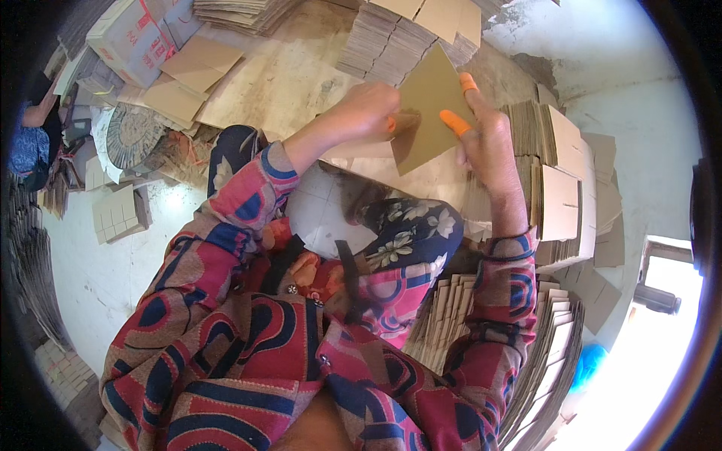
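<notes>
Right hand (489, 139) gripped the card (429, 105) above the counter (282, 79), left hand (370, 109) curled alongside, grip unclear; stacks (560, 203) stood near the wall (639, 120)!

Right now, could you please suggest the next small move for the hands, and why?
Perhaps steady the cardboard piece with the right hand, whose orange-covered fingertip lies on its face, because the left hand is curled close by the opposite edge.
</notes>
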Action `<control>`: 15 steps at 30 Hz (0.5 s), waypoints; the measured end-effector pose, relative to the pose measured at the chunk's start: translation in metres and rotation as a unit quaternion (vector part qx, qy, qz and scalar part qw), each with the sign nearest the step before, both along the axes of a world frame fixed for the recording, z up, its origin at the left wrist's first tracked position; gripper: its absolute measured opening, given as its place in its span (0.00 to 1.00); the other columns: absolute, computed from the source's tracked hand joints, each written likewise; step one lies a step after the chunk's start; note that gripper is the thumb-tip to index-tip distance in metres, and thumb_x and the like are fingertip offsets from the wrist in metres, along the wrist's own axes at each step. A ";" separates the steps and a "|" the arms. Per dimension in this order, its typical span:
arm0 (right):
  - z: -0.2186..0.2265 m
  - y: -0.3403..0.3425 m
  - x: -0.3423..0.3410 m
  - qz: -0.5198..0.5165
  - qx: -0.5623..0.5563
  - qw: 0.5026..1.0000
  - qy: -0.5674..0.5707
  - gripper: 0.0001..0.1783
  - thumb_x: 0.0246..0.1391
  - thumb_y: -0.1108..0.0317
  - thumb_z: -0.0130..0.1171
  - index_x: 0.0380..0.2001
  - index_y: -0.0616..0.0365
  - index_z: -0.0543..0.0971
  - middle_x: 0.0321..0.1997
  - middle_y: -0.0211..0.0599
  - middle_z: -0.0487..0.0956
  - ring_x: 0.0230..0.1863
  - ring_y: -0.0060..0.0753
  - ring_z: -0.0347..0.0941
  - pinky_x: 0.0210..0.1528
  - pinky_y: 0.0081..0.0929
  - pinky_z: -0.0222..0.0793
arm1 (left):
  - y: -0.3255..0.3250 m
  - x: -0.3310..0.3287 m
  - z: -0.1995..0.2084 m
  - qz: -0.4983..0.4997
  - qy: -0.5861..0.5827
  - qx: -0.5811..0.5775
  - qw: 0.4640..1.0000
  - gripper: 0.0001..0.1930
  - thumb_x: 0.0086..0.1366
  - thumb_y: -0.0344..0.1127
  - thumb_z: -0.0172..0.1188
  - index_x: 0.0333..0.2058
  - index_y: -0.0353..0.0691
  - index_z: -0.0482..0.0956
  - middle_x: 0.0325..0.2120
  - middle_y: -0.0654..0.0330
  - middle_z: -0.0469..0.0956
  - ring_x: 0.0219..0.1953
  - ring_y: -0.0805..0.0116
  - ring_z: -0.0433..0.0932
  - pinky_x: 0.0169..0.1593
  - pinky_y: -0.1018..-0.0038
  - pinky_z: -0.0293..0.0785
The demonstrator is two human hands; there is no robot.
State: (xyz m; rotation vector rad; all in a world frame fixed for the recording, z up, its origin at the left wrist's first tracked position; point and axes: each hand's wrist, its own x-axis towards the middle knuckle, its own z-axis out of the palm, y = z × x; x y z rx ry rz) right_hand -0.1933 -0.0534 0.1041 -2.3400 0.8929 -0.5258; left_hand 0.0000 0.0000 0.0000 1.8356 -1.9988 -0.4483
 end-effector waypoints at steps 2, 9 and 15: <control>0.000 -0.006 0.000 0.027 -0.021 0.999 -0.010 0.28 0.52 0.74 0.61 0.57 0.66 0.68 0.48 0.47 0.79 0.13 0.20 0.65 0.19 0.21 0.67 | -0.001 0.005 -0.012 -0.014 0.012 -0.070 0.997 0.07 0.48 0.33 0.63 0.25 0.37 0.78 0.31 0.51 0.76 0.39 0.50 0.73 0.42 0.58 0.69; -0.043 -0.008 -0.007 0.098 -0.035 0.994 0.024 0.32 0.49 0.78 0.59 0.59 0.65 0.64 0.31 0.55 0.78 0.22 0.45 0.76 0.22 0.36 0.69 | 0.004 0.000 -0.001 -0.022 0.045 -0.070 0.996 0.05 0.48 0.30 0.62 0.24 0.36 0.77 0.28 0.51 0.75 0.38 0.48 0.73 0.39 0.58 0.69; -0.061 0.021 -0.021 0.053 -0.111 0.990 0.070 0.35 0.48 0.63 0.65 0.59 0.62 0.66 0.31 0.58 0.77 0.28 0.55 0.76 0.28 0.45 0.69 | 0.008 -0.006 -0.009 -0.019 0.052 -0.126 0.990 0.04 0.47 0.28 0.59 0.21 0.34 0.74 0.25 0.48 0.74 0.34 0.45 0.73 0.36 0.54 0.69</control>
